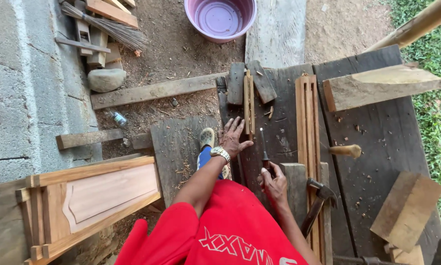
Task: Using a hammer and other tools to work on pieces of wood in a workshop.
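Steel chisel [264,147] stands in my right hand [274,182] — fist closed on its handle, blade pointing away from me, parallel to the thin wood strip [249,103]. That strip lies just left of the blade; my left hand [233,139] rests open, flat on the tabletop [284,122], touching the strip — nearer.

A workbench [377,147] of dark, weathered planks carries everything. On it, a long grooved wooden frame piece [307,127] lies lengthwise. Left of that piece rests a thin wooden strip [249,103], flanked by two short dark offcuts. Right of it lie a wooden mallet handle [345,150], scattered chips and a pale block [406,210]; a claw hammer [319,201] rests across its near end.
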